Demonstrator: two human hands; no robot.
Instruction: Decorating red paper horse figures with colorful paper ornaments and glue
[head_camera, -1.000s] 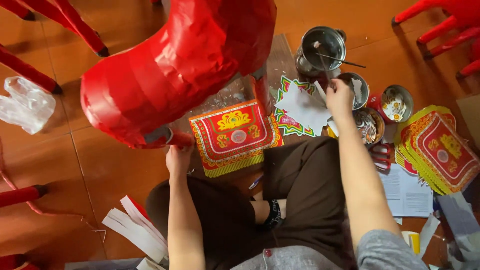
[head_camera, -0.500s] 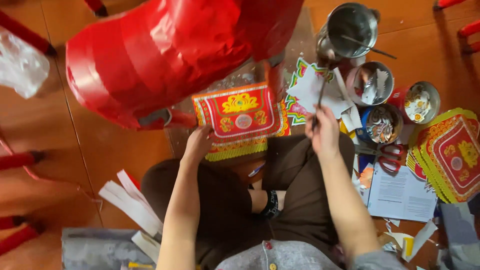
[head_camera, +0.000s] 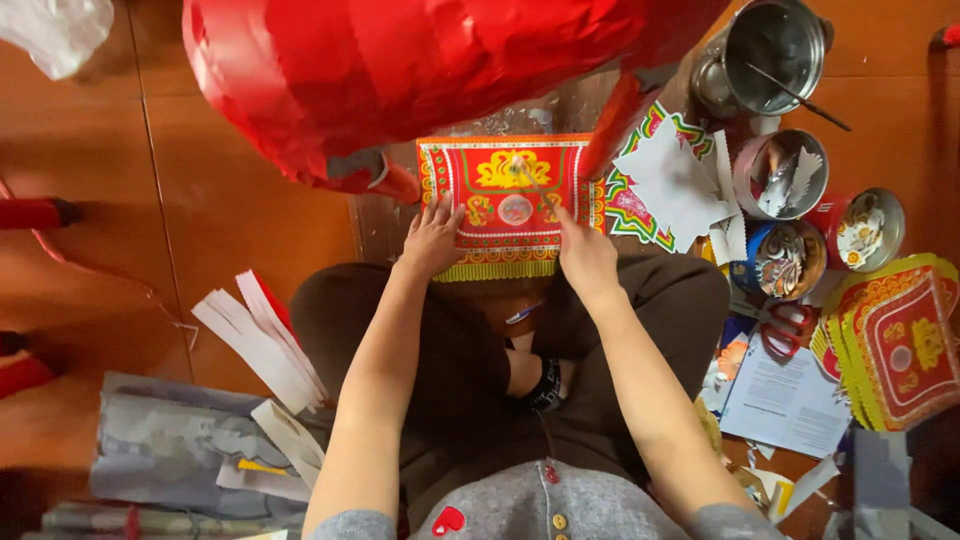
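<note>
Red paper sheet (head_camera: 505, 205) lies flat under my left hand (head_camera: 432, 238), fingers spread open on its lower edge, my right hand (head_camera: 585, 255) pinching a thin brush (head_camera: 527, 176) over its middle.

Big red lantern (head_camera: 420, 70) looks like glossy, crinkly paper; printed sheet (head_camera: 505, 205) below it matt paper, pot (head_camera: 765, 50) beside it shiny metal.

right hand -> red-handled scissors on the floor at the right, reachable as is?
Probably yes. The right hand rests on the red and yellow printed paper sheet; the red-handled scissors lie uncovered beside the right knee, with nothing between them.
</note>
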